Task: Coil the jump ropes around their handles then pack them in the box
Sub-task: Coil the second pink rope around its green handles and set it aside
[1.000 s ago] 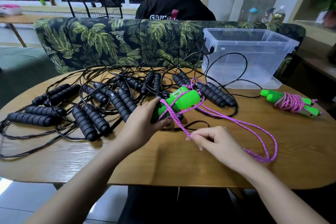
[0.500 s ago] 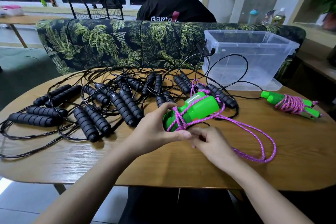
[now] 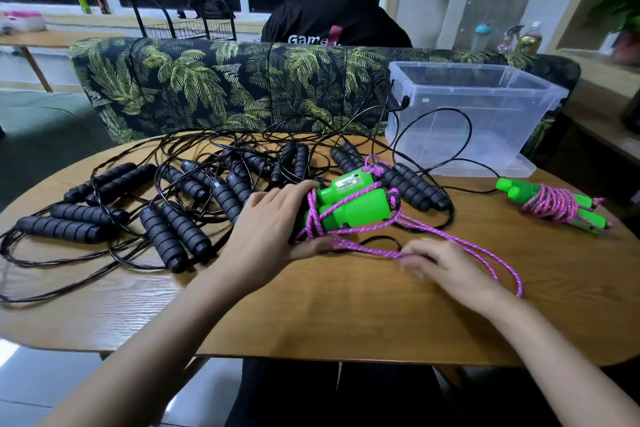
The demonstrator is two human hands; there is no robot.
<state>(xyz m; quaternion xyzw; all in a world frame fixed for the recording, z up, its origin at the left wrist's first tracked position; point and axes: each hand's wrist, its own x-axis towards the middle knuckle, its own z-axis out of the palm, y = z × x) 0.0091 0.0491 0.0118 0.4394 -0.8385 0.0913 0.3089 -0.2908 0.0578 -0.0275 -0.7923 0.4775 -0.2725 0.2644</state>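
My left hand [image 3: 266, 229] grips the near ends of two green handles [image 3: 353, 206] held side by side, with a few turns of pink rope around them. My right hand [image 3: 446, 265] pinches the loose pink rope [image 3: 367, 248] just right of the handles; the hand is blurred. The rest of that rope trails in a loop to the right [image 3: 512, 274]. A second green-handled rope [image 3: 550, 203], coiled in pink, lies at the table's right. The clear plastic box [image 3: 464, 114] stands open behind it, with nothing inside.
Several black foam-handled ropes [image 3: 173, 215] lie tangled across the left and middle of the wooden table [image 3: 346, 315]; one black cord loops up against the box. A leaf-patterned sofa back [image 3: 242, 87] stands behind, with a person seated beyond it.
My right hand has moved away from the handles to the right, drawing the pink rope out along the table. The handles have tilted slightly, still in my left hand.
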